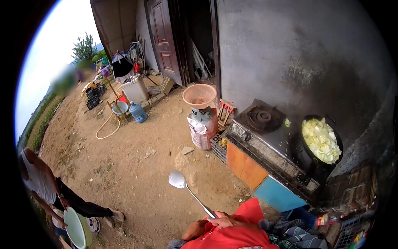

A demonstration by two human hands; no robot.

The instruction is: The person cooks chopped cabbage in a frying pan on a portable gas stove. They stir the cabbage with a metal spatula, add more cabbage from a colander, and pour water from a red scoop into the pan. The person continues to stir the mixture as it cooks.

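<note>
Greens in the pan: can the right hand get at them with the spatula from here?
Probably yes: the right hand holds the spatula, and the greens lie uncovered in the pan.

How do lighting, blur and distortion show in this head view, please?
Head view, light: sky washed out, doorway very dark, spatula blade bright; head view, blur: distant patch smeared; head view, distortion: curved black fisheye border at both sides.

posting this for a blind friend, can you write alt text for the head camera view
The person's right hand grips a long-handled silver metal spatula in a dirt yard. At right, chopped pale-green leaves fill a round black wok on a dark stove; at lower left, someone in a white top holds a pale-green basin.
</note>
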